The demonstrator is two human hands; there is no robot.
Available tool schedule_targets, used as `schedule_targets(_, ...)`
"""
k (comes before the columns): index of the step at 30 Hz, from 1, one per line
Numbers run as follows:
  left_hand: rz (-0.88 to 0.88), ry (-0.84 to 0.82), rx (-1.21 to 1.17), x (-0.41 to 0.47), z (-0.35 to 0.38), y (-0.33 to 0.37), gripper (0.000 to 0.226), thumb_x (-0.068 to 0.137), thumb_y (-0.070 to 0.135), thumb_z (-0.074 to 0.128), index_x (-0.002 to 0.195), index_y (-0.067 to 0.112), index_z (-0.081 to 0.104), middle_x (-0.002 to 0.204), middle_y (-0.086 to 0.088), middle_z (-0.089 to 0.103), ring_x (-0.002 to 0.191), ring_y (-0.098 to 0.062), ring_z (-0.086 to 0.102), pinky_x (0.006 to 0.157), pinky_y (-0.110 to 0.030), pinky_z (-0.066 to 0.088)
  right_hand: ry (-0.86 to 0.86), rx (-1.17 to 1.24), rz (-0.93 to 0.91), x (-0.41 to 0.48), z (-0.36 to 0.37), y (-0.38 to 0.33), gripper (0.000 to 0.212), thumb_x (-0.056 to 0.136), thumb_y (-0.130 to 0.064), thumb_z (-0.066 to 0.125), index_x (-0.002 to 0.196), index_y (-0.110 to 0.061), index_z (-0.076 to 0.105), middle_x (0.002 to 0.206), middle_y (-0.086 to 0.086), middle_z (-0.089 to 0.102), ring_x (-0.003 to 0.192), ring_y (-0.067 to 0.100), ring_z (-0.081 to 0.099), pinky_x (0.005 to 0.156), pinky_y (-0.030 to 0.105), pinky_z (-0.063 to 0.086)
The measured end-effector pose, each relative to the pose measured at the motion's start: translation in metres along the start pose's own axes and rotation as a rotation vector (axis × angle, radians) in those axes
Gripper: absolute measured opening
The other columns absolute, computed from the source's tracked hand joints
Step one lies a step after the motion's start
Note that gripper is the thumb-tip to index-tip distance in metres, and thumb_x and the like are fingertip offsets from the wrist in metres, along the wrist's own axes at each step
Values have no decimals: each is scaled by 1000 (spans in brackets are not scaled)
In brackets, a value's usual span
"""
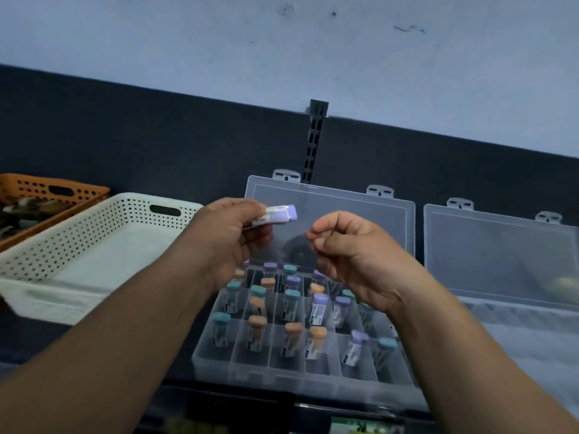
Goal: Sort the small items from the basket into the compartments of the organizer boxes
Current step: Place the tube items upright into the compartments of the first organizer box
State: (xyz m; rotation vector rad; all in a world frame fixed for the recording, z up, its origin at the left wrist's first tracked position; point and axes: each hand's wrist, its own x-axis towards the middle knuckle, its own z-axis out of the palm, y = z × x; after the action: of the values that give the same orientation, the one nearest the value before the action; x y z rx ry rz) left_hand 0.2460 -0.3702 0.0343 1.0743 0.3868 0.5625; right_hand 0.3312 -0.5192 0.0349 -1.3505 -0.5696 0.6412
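Note:
My left hand [230,233] grips a small labelled vial with a purple cap [279,215], held sideways above the open clear organizer box [275,368]. My right hand [351,249] hovers just right of it with fingers curled and nothing visible in them. Below both hands, the box's compartments hold several upright vials with teal, orange and purple caps [319,308]. Its lid [360,214] stands open at the back. The white perforated basket [94,245] lies to the left, and its visible floor shows no items.
A second clear organizer box [507,261] with its lid up stands to the right. An orange perforated basket [47,195] holding dark items sits at the far left. A dark panel and a pale wall rise behind the table.

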Motion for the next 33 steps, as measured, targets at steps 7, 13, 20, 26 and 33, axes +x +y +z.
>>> schedule_targets(7,18,7,65,-3,-18,6,7,89,6,59,85,11,58,74,-7,62,65,-15,60,61,-24,57,-161,-742,-58,10,10,9,15,89,-6,65,83,-20,65,63,-7,62,56,5,56,54,22,47)
schedule_targets(13,4,-8,109,7,-36,10,6,89,5,60,86,11,60,73,-7,65,65,-17,62,62,-26,57,-115,-866,-125,23,25,12,13,88,-14,67,80,-24,64,69,-5,62,59,8,55,55,25,49)
schedule_targets(20,0,-59,129,21,-46,13,7,88,5,60,84,11,60,68,-4,66,62,-16,62,65,-28,56,-322,-1247,-103,25,40,22,6,85,-25,70,80,-26,66,80,-9,66,74,6,62,71,27,55)
schedule_targets(26,-21,-88,123,25,-55,12,7,88,5,60,85,11,61,67,-4,66,63,-16,61,63,-27,57,-375,-1383,8,27,50,29,9,81,-28,73,84,-21,68,85,-6,66,77,14,62,67,32,54)
schedule_targets(33,-32,-87,115,25,-67,11,6,88,4,60,86,10,61,64,-3,67,59,-15,63,57,-24,57,-373,-1402,74,33,53,34,4,85,-23,66,86,-22,69,88,-5,67,78,17,64,71,36,58)
